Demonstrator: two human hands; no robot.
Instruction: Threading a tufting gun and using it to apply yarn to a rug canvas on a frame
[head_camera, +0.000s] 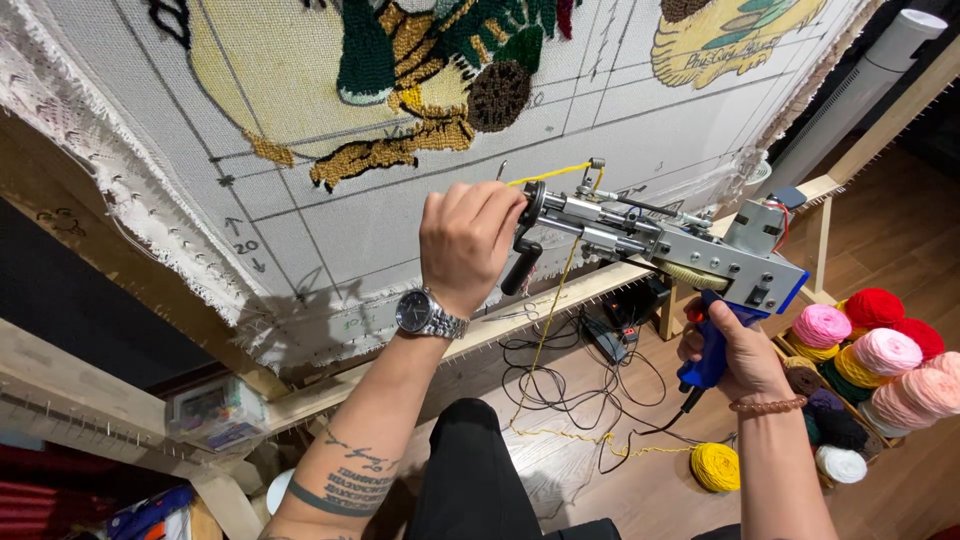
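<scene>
The right hand (735, 350) is clamped around the blue grip of the tufting gun (660, 240), held just before the stretched cloth (380, 215). The left hand (468, 240) fingers are closed at the gun's front end, where yellow yarn (545, 176) enters.

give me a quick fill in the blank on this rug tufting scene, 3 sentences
1. The right hand grips the tufting gun by its ____ handle.
2. The yarn threaded into the gun's front end is ____.
3. The left hand, at the front of the gun, has a ____ on its wrist.

Missing words: blue; yellow; watch
</scene>
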